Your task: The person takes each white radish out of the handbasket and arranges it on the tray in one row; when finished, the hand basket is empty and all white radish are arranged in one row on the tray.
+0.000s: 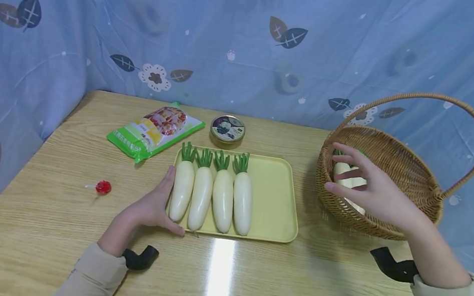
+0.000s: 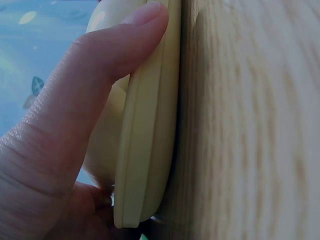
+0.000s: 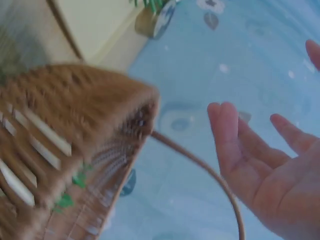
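Several white radishes [image 1: 222, 201] with green tops lie side by side on the left part of a pale yellow tray [image 1: 275, 199]. My left hand [image 1: 151, 207] holds the tray's near left corner, its fingers along the left side and the thumb at the front rim. In the left wrist view the thumb [image 2: 145, 30] lies against the tray's edge. Over the front left of a wicker basket [image 1: 403, 161], my right hand [image 1: 376, 193] hovers with fingers spread and nothing in them. More white radishes [image 1: 357, 182] lie in the basket, partly hidden behind that hand.
Behind the tray stand a round tin [image 1: 228, 130] and a green and white food packet [image 1: 155, 131]. A red lollipop [image 1: 103, 187] lies on the wooden table [image 1: 49, 223] at the left. The basket's tall handle [image 1: 430, 97] arches up; a blue patterned curtain [image 1: 236, 26] hangs behind.
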`<action>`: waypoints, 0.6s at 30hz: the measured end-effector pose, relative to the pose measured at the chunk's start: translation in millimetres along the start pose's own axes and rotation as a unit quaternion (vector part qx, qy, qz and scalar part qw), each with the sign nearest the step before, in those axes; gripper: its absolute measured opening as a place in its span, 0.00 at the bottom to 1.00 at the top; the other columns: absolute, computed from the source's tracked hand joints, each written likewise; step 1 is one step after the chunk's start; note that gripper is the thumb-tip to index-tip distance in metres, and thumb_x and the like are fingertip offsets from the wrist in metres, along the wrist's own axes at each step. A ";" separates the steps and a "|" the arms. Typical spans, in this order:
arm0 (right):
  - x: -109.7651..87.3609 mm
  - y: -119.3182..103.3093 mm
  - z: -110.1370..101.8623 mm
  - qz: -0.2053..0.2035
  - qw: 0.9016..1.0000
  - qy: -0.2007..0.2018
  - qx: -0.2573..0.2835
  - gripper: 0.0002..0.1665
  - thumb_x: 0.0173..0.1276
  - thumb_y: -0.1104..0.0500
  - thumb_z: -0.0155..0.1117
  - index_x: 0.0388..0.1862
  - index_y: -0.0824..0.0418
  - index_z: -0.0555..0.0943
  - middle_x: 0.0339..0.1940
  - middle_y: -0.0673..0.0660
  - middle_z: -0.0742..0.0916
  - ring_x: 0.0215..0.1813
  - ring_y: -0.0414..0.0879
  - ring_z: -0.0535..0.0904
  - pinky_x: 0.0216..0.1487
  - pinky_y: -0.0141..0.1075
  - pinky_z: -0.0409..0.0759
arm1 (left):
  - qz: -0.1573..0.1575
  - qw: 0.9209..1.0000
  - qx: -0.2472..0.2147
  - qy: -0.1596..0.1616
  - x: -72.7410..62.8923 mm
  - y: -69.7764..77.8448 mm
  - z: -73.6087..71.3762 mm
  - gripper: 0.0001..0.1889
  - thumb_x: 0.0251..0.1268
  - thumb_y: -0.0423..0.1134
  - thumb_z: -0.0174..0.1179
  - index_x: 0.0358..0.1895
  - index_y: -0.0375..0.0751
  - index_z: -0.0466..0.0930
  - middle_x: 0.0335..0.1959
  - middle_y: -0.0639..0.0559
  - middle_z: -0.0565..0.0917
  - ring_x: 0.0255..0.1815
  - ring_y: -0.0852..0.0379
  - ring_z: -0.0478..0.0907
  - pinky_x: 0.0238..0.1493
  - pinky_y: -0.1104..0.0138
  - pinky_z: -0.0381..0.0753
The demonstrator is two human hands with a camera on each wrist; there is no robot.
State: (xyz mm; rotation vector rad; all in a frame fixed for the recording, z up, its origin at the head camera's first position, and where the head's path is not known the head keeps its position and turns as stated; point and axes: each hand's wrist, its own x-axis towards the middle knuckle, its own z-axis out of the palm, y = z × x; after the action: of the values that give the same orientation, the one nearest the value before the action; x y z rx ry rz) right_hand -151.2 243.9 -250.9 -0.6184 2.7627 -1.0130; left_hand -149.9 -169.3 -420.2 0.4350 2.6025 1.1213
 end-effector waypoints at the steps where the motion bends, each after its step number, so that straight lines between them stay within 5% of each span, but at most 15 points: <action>1: -0.3 1.1 -3.2 -0.002 1.000 0.000 -0.001 0.44 0.64 0.57 0.61 0.73 0.48 0.49 0.64 0.65 0.68 0.53 0.57 0.73 0.41 0.34 0.79 | 0.000 1.000 0.001 0.001 -0.2 -0.1 -0.1 0.79 0.21 0.53 0.79 0.68 0.29 0.22 0.70 0.33 0.28 0.71 0.40 0.30 0.68 0.49 0.41; 6: -0.3 7.7 -16.8 0.002 1.000 0.002 -0.010 0.45 0.63 0.58 0.62 0.73 0.46 0.49 0.63 0.64 0.68 0.54 0.56 0.71 0.41 0.28 0.76 | 0.000 1.000 0.000 0.001 -0.5 0.8 -0.6 0.78 0.21 0.53 0.79 0.68 0.29 0.22 0.70 0.33 0.28 0.71 0.40 0.30 0.68 0.49 0.41; 18: 3.4 24.8 -49.9 0.029 0.999 -0.008 -0.019 0.42 0.66 0.60 0.58 0.72 0.43 0.50 0.62 0.55 0.72 0.47 0.33 0.74 0.39 0.29 0.75 | -0.004 1.000 -0.007 -0.004 -1.0 1.7 -1.0 0.79 0.21 0.53 0.79 0.68 0.30 0.22 0.70 0.34 0.28 0.71 0.41 0.29 0.68 0.49 0.41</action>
State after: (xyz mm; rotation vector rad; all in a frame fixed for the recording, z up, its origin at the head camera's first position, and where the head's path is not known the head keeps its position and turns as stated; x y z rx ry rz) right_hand -175.5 289.0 -228.7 -0.5441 2.7750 -0.9423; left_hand -149.1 -169.2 -418.1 0.4240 2.5863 1.1319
